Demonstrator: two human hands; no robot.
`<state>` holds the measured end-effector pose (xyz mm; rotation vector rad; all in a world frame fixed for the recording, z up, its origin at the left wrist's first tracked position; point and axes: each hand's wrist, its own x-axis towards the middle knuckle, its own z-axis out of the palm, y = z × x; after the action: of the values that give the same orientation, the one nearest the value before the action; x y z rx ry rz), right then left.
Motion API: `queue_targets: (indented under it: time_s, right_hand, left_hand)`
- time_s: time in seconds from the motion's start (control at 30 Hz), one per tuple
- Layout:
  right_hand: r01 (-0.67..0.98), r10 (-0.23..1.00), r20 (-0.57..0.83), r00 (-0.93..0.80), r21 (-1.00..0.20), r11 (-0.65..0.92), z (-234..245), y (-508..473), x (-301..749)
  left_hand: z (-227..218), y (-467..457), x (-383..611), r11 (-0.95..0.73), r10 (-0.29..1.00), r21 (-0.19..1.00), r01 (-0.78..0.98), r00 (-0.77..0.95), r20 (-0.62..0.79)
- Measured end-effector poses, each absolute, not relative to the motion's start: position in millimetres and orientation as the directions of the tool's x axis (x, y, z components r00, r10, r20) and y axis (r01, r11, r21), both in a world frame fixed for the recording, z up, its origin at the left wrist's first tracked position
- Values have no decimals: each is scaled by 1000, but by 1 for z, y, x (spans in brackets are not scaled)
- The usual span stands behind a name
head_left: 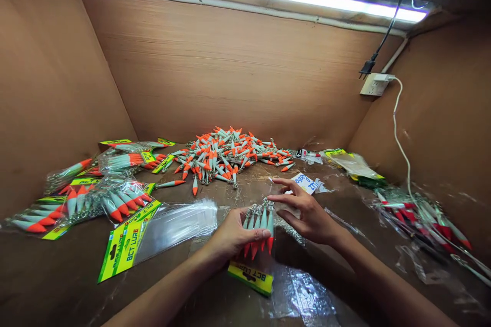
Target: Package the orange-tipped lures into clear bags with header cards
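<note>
My left hand (pixel 233 234) is closed around a row of several squid jig lures (pixel 263 224), its thumb pressed across them. The lures are pale with orange tips pointing down and metal hook crowns on top. Beside the crowns hovers my right hand (pixel 308 213), fingers apart; its index fingertip is at the rightmost crown, and whether it touches I cannot tell. Under the held lures lies a clear bag with a yellow-green BCT LURE header (pixel 251 277). Another clear plastic piece (pixel 307 294) lies to its right.
A large heap of loose lures (pixel 226 156) sits at the back. On the left are filled lure packs (pixel 115 194) and a stack of flat bags (pixel 176 222). Red-and-pale lures (pixel 429 219) and header bags (pixel 355 166) lie right. A white cable (pixel 399 122) hangs along the right wall.
</note>
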<state>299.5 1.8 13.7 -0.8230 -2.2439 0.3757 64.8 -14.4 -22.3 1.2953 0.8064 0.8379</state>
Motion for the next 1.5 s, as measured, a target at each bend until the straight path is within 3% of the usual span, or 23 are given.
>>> queue_targets:
  time_s: [0.17,0.33,0.43,0.5,0.6,0.67,0.87,1.0,1.23,1.5]
  right_hand:
    - [452,674,490,-552,-503,736,7,6,302]
    - [433,664,459,-590,-514,740,-19,16,302]
    - [484,666,415,-619,-467,740,-32,19,301]
    - [518,668,393,-632,-427,741,-36,18,300]
    - [528,657,371,-657,-395,751,-36,16,299]
    - [522,649,355,-673,-393,757,-33,14,300]
    - [502,662,277,-696,-470,725,-23,16,307]
    - [485,716,337,-612,-555,676,-24,20,306]
    - [409,696,313,-646,-628,662,-30,19,300]
    - [368,739,206,-642,-762,532,-32,22,304]
  left_hand:
    - [-19,-10,58,63,873,997,-43,486,-34]
    - [-25,3,43,85,806,991,104,577,-130]
    - [-29,8,36,-22,829,974,224,548,-107]
    - [-28,8,34,-187,882,912,364,472,-7]
    - [-22,2,34,-420,895,688,592,394,207]
    - [-18,-4,38,-511,857,564,649,430,282]
    - [-22,-10,53,-664,744,427,614,597,300]
    - [-30,-3,58,-697,715,394,599,626,312]
    - [-31,-3,59,-672,734,487,558,590,336]
    - [-27,0,61,-662,737,536,524,586,338]
